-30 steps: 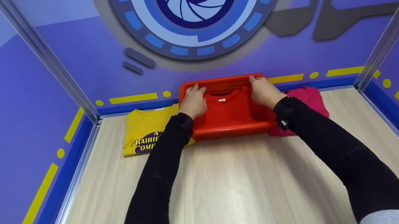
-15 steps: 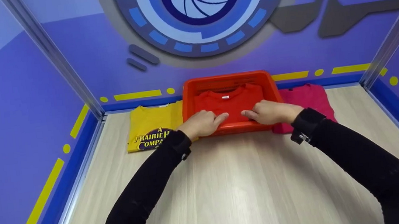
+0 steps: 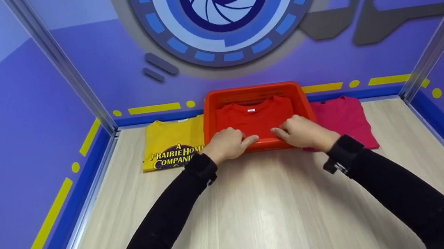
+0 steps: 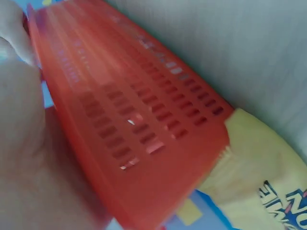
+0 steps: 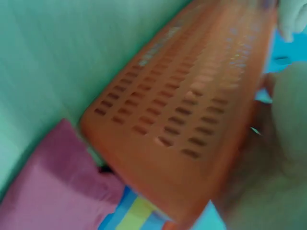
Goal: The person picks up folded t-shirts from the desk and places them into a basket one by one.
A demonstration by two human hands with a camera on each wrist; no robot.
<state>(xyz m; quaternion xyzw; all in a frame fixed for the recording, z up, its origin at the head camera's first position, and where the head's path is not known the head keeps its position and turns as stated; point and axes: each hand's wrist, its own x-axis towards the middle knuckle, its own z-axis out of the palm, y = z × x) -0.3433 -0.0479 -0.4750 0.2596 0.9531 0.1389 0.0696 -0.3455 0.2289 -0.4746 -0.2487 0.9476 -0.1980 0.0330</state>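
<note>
A red plastic basket with slotted walls stands against the back wall. Inside it lies a folded red T-shirt, its white neck label facing up. My left hand holds the left part of the basket's front rim, thumb pointing inward. Toward the right end of that same rim, my right hand grips it likewise. Fingers of both hands reach over the rim and are hidden inside. Both wrist views look at the basket's outer front wall, with the hands along its rim.
A folded yellow T-shirt with printed lettering lies left of the basket. To the right is a folded pink T-shirt. Purple-blue panels with metal corner posts enclose the wood-grain table at the back and sides.
Both hands have come back from the basket's upper sides to its front rim, uncovering the red T-shirt's shoulders. Over the last half second they have stayed there while the view tilted slightly.
</note>
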